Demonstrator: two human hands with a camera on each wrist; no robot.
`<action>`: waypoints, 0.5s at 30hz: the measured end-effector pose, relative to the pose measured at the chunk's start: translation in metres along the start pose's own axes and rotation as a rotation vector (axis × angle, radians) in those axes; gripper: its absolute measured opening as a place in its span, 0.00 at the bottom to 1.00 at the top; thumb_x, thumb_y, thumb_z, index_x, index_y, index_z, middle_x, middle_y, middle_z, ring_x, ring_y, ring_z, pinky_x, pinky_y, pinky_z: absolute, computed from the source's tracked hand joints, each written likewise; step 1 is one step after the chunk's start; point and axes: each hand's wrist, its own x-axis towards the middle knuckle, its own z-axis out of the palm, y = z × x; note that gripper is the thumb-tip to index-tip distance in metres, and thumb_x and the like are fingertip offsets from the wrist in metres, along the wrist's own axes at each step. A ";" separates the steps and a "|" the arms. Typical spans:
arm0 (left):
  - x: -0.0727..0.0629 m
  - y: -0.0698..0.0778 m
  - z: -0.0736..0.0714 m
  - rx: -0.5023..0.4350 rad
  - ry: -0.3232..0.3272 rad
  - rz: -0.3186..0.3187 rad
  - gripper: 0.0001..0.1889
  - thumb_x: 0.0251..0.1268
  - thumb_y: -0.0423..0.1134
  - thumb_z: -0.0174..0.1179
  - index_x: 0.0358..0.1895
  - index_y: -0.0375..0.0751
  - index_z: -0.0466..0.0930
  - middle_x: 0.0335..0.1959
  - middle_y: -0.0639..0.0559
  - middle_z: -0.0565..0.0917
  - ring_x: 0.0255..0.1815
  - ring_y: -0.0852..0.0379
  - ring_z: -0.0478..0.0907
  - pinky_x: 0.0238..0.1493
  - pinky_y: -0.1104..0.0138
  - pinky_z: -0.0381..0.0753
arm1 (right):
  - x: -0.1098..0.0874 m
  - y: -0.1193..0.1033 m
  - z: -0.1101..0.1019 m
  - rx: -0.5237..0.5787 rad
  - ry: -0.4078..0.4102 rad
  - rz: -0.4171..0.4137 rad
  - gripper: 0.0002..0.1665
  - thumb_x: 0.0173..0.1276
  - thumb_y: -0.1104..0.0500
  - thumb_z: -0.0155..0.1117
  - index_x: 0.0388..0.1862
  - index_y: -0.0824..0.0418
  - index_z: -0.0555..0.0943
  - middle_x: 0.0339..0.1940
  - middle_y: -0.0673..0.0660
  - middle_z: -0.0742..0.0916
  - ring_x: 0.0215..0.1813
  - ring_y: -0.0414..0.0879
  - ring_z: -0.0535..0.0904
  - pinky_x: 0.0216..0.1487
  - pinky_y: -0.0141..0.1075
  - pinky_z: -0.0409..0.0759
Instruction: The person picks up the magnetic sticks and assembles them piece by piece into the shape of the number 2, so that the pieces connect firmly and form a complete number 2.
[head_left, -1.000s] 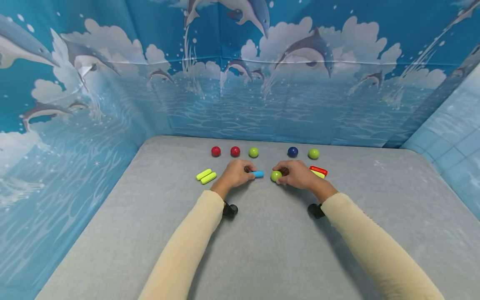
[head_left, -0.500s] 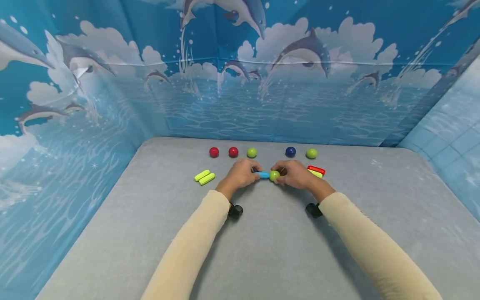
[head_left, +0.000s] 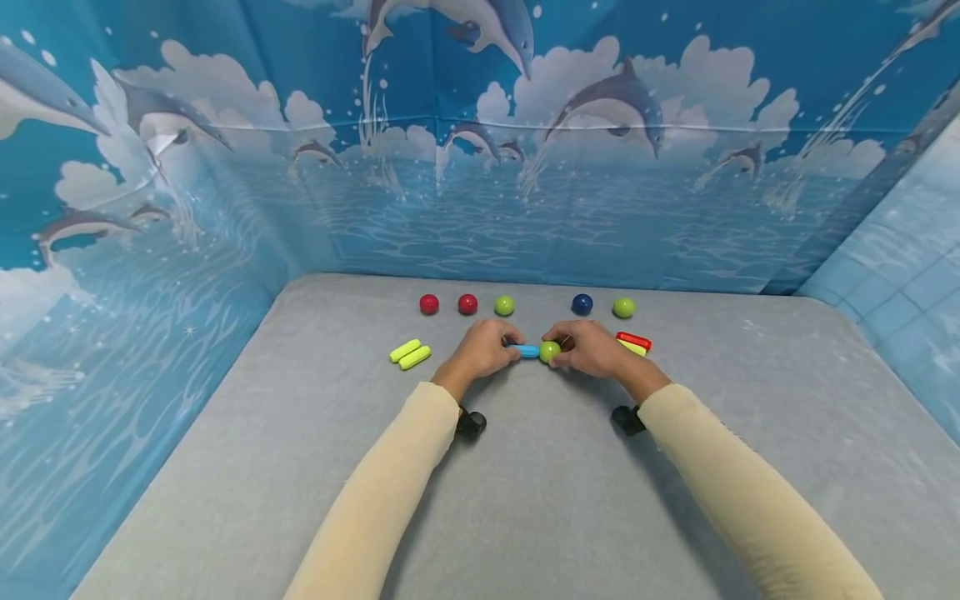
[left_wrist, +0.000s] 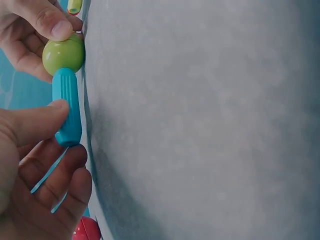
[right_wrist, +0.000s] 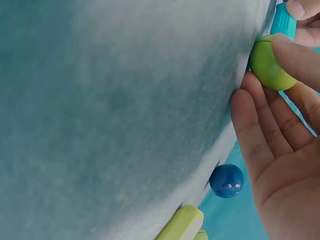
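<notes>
Between thumb and fingers, my left hand (head_left: 483, 346) pinches a light-blue ribbed stick (left_wrist: 67, 107). My right hand (head_left: 591, 348) holds a shiny lime-green ball (head_left: 549, 352), thumb on one side and fingers on the other. In the left wrist view the stick's far end meets the ball (left_wrist: 63, 54); whether it is seated in a hole cannot be told. Both pieces are low over the grey surface. Just right of my right hand lie a red stick (head_left: 633, 341) and a yellow-green stick (head_left: 634, 349), the latter partly hidden by that hand.
Along the back stand two red balls (head_left: 429, 304), a green ball (head_left: 504, 306), a dark-blue ball (head_left: 582, 304) and another green ball (head_left: 623, 307). Two yellow-green sticks (head_left: 410, 354) lie left of my left hand. A dolphin-print curtain (head_left: 480, 208) hangs behind the grey table (head_left: 525, 500).
My left hand has moved right with the light-blue stick until its end meets the green ball. The right hand has stayed nearly in place. Little differs over the last half second.
</notes>
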 end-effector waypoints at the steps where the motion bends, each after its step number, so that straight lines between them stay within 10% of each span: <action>1: 0.000 0.000 0.000 0.000 0.002 0.003 0.11 0.66 0.36 0.64 0.50 0.44 0.87 0.49 0.51 0.88 0.50 0.54 0.82 0.54 0.61 0.81 | 0.000 0.000 0.000 0.002 0.000 0.001 0.20 0.66 0.61 0.68 0.57 0.62 0.81 0.48 0.62 0.87 0.49 0.51 0.84 0.40 0.37 0.83; 15: -0.002 0.000 0.001 -0.032 0.015 0.010 0.09 0.67 0.36 0.64 0.48 0.44 0.87 0.46 0.50 0.88 0.48 0.54 0.81 0.53 0.61 0.81 | -0.003 0.000 0.000 0.020 -0.002 -0.005 0.19 0.67 0.61 0.68 0.57 0.62 0.81 0.50 0.62 0.87 0.50 0.52 0.84 0.41 0.38 0.82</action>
